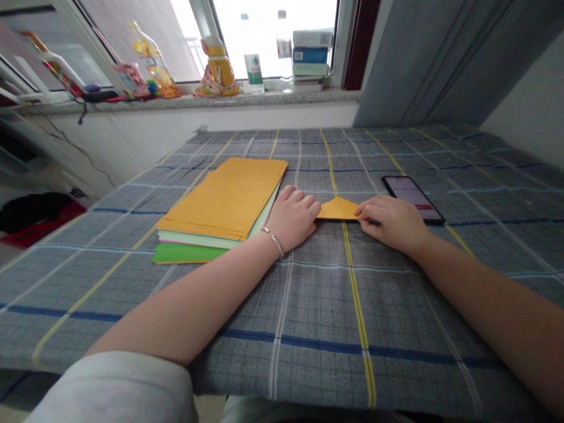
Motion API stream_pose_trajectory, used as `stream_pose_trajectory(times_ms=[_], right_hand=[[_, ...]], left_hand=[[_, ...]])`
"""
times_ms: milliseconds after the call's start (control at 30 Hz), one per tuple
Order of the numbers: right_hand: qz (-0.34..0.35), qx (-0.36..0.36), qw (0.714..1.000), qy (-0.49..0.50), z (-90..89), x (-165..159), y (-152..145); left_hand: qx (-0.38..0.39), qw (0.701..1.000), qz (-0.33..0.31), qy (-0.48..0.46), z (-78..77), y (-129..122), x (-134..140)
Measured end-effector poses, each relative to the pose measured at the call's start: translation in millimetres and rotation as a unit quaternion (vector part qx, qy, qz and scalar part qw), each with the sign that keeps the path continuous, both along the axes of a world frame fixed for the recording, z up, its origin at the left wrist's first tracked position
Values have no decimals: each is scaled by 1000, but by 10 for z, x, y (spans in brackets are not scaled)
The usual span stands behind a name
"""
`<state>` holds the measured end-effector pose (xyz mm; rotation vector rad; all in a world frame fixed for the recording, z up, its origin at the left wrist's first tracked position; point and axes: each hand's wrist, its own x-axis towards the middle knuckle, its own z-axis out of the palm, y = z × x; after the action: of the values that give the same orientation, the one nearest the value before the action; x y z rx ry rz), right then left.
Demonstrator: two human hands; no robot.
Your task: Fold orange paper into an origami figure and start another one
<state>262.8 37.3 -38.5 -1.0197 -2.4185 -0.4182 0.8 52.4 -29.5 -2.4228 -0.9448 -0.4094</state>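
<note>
A small folded piece of orange-yellow paper (338, 209) with a pointed top lies on the checked cloth between both hands. My left hand (294, 218), with a silver bangle at the wrist, rests on its left end, fingers bent over it; the fingertips are partly hidden. At the right end my right hand (388, 222) pinches the paper's corner between thumb and forefinger. Just left of my left hand is a stack of coloured paper (224, 197), orange sheets on top, with white, pink and green ones beneath.
A phone (413, 198) with a lit screen lies behind my right hand. The grey checked tablecloth (317, 305) covers the whole surface. On the windowsill (273, 100) stand an oil-like yellow bottle (154, 61), a cup (254, 71) and stacked boxes (311, 56).
</note>
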Motion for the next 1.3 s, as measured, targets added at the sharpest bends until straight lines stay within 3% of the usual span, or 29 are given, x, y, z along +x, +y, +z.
stream_pose_trajectory(times_ms=[233, 567, 733, 1000, 1300], right_hand=[[-2, -35, 999, 30, -22, 116, 61], [15, -98, 994, 38, -46, 149, 116], [37, -154, 987, 39, -66, 164, 135], [-175, -146, 973, 38, -153, 105, 145], [-167, -138, 973, 83, -213, 227, 183]], left_hand=[[-14, 999, 40, 1, 19, 26, -61], [-90, 989, 117, 14, 67, 18, -100], [-120, 979, 162, -32, 34, -11, -73], [-179, 973, 119, -81, -124, 36, 14], [-227, 961, 84, -135, -124, 65, 21]])
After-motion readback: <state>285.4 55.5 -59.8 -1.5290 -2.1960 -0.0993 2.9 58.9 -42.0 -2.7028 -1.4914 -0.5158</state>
